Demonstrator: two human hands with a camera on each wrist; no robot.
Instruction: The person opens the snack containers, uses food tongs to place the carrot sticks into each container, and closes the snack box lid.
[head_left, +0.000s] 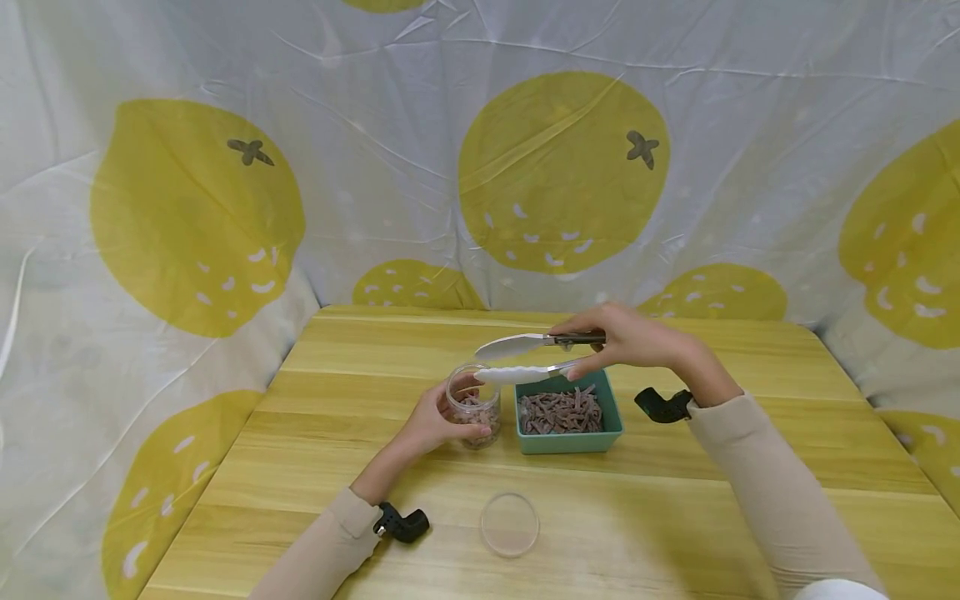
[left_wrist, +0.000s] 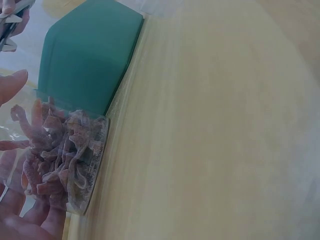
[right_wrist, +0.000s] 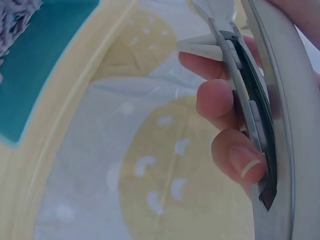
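My left hand grips a clear jar standing on the table, its thumb on the near side. Brownish dried strips fill the jar's lower part. In my right hand is a pair of tongs with white tips, their two arms spread apart. One tip lies over the jar's mouth; I see nothing between the tips. Just right of the jar stands a teal rectangular box holding a heap of similar strips. The right wrist view shows fingers curled round the tong handle.
A round clear lid lies on the wooden table in front of the jar. A lemon-print cloth hangs behind and at both sides. Each wrist carries a black mount.
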